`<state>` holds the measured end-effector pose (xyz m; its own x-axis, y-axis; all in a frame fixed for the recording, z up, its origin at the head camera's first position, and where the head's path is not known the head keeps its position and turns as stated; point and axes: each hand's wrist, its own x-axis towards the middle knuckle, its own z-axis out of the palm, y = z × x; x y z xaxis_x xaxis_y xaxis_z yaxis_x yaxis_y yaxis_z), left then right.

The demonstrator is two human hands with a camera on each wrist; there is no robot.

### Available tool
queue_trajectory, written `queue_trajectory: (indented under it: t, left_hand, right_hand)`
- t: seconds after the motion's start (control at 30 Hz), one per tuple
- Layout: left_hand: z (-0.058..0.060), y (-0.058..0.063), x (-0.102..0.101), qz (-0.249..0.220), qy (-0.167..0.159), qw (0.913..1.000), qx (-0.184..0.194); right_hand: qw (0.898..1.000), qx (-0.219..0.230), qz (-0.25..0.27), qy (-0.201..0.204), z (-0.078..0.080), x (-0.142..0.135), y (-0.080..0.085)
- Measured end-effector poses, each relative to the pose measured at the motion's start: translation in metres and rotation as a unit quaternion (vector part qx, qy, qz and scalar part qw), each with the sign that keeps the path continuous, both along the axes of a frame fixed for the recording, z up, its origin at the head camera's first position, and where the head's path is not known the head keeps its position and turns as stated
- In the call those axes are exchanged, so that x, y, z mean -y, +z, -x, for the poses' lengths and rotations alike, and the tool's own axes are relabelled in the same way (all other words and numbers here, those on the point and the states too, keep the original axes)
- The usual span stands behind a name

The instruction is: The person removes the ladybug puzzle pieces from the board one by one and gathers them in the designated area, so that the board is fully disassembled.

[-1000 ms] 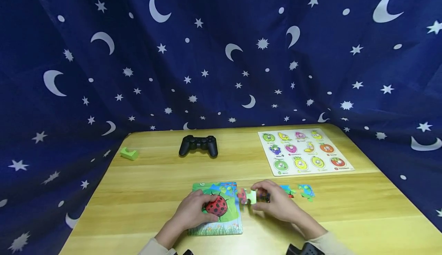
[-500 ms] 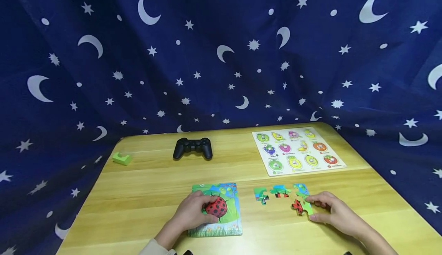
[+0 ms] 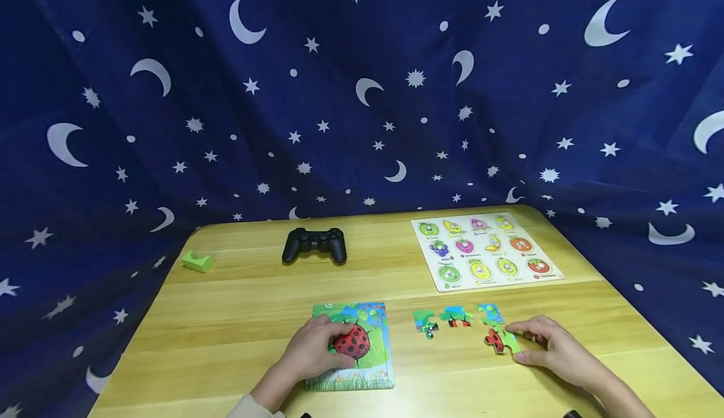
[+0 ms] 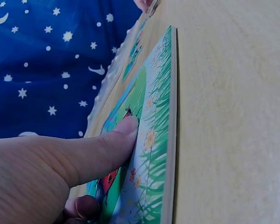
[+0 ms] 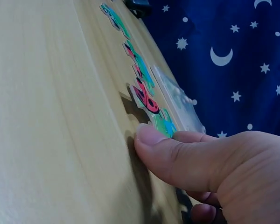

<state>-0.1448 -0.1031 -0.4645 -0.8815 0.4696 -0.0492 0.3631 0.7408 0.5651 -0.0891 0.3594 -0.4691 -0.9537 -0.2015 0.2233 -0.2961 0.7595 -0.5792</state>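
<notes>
My left hand (image 3: pixel 310 349) rests on the ladybug jigsaw puzzle (image 3: pixel 362 380), its thumb and forefinger lying on either side of the red ladybug. In the left wrist view that thumb (image 4: pixel 100 154) presses on the picture. To the right, my right hand (image 3: pixel 557 350) pinches a red and green jigsaw piece (image 3: pixel 502 341) by its right edge between thumb and fingers. A shadow under the piece in the right wrist view shows it tilted off the table. Behind it lie three loose pieces: a left one (image 3: pixel 425 322), a middle one (image 3: pixel 455 316) and a right one (image 3: pixel 489 312).
A white fruit peg puzzle board (image 3: pixel 431 280) lies at the back right of the wooden table (image 3: pixel 243 317). At the back stands a black game controller (image 3: pixel 314 245), with a green notched block (image 3: pixel 198 262) at the far left. A starry blue curtain (image 3: pixel 317 91) hangs behind.
My right hand has carried the red and green piece rightward, from beside the puzzle's right edge to the loose pieces. The left hand stays on the puzzle. The head view has shifted slightly.
</notes>
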Motion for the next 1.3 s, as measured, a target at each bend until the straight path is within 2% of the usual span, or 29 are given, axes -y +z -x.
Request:
queue_trajectory:
  t: [0.53,0.83,1.13,1.3]
  left_hand:
    - [-0.0012,0.0015,0.0003,0.006,-0.002,1.0,0.0]
    - [-0.0016,0.0015,-0.0004,0.004,-0.003,1.0,-0.006]
    - [-0.0005,0.0018,-0.0004,0.003,-0.002,1.0,-0.001]
    - [-0.0007,-0.0001,-0.0002,0.0,-0.001,1.0,0.005]
  right_hand:
    - [1.0,0.023,-0.005,0.011,0.001,-0.0036,0.0029]
    - [0.999,0.022,-0.036,-0.005,0.0015,-0.0041,0.0024]
    - [0.999,0.0,-0.035,0.01,0.0022,-0.0059,0.0017]
    - [0.999,0.002,-0.039,0.016,0.0012,-0.0074,0.0011]
